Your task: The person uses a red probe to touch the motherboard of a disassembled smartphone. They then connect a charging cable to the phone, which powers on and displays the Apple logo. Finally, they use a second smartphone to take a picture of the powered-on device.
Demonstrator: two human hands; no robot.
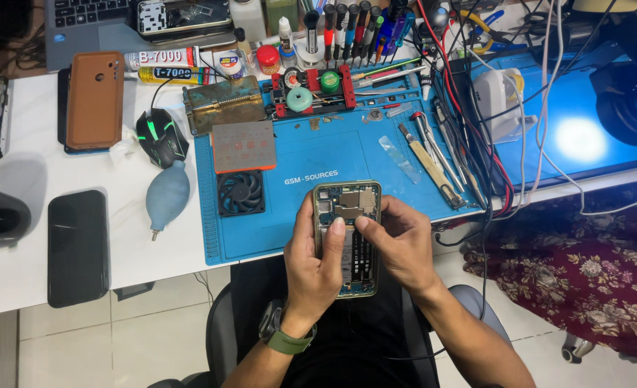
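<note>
An opened smartphone [347, 233], back cover off and circuit boards exposed, is held upright in the air just past the near edge of the tabletop [31, 179], over the person's lap. The left hand [315, 262] wraps the phone's left edge and lower body, thumb pressed onto the board near mid-height; a green-strapped watch [279, 332] sits on that wrist. The right hand [401, 244] cups the right edge, its thumb tip meeting the left thumb on the board — both hands closed on the phone.

At 12 o'clock from the phone lies a blue work mat [297, 154]. On it, at 11 o'clock, a small black fan [241, 192] and above it a grey stencil plate [243, 146] (orange-edged). At 1 o'clock — tweezers and flat tools [433, 154], beside a bundle of red and black cables [476, 144]. Farther at 12 o'clock stand a red clamp fixture [312, 90] and a row of screwdrivers [354, 29].

At 10 o'clock: a grey-blue air blower [166, 195], a black mouse [160, 136] lit green, and a brown phone case [95, 99]. At 9 o'clock a black phone [78, 246] lies flat, screen dark. At 3 o'clock, a patterned dark red rug [584, 266] covers the floor.
</note>
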